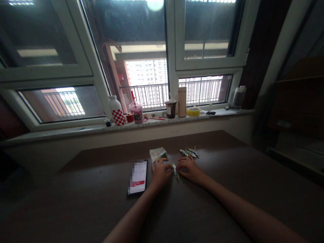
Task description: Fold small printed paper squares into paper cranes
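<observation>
Between my two hands is a small folded piece of patterned paper (175,171), pale with green and yellow. My left hand (161,171) pinches its left side with thumb and forefinger. From the right, the fingertips of my right hand (191,170) close on the same piece. A stack of printed paper sheets (157,154) lies just beyond my left hand. Behind my right hand is a small heap of folded paper pieces (189,152) with pointed ends. To the left of my left hand, a phone (138,179) lies face up with its screen lit.
All of this rests on a dark brown table (83,209). Along the window sill (98,129) beyond it stand a checkered bottle (117,111), a pink cup (136,111), a dark drink cup (170,108), a tan flask (182,102), yellow tape (193,112) and scissors (211,113).
</observation>
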`<state>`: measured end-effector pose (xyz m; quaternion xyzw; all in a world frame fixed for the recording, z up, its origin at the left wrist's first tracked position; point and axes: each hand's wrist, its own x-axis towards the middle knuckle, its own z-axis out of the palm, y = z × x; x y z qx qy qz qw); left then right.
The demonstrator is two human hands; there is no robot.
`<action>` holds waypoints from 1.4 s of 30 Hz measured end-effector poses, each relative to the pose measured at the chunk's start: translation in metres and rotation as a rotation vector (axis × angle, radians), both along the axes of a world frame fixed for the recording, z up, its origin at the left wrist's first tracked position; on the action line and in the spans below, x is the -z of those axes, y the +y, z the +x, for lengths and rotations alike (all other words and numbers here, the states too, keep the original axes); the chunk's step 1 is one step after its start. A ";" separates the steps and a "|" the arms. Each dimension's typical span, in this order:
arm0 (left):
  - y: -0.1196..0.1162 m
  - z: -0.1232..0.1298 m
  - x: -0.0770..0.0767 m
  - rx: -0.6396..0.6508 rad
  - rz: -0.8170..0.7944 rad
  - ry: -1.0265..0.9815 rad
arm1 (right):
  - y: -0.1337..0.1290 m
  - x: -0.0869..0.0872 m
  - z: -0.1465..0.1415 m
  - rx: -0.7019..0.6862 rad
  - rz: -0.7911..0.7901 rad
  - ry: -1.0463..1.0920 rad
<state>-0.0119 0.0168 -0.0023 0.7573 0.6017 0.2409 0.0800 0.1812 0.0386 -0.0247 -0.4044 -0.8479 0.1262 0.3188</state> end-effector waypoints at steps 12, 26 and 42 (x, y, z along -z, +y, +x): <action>-0.005 -0.007 -0.006 0.105 0.043 0.041 | -0.003 -0.002 -0.008 0.077 -0.055 0.025; 0.000 -0.002 0.004 0.063 0.086 -0.037 | -0.003 -0.002 -0.006 0.062 0.018 -0.015; -0.004 0.020 0.007 -0.118 0.002 -0.041 | -0.002 0.001 -0.026 0.384 -0.212 -0.097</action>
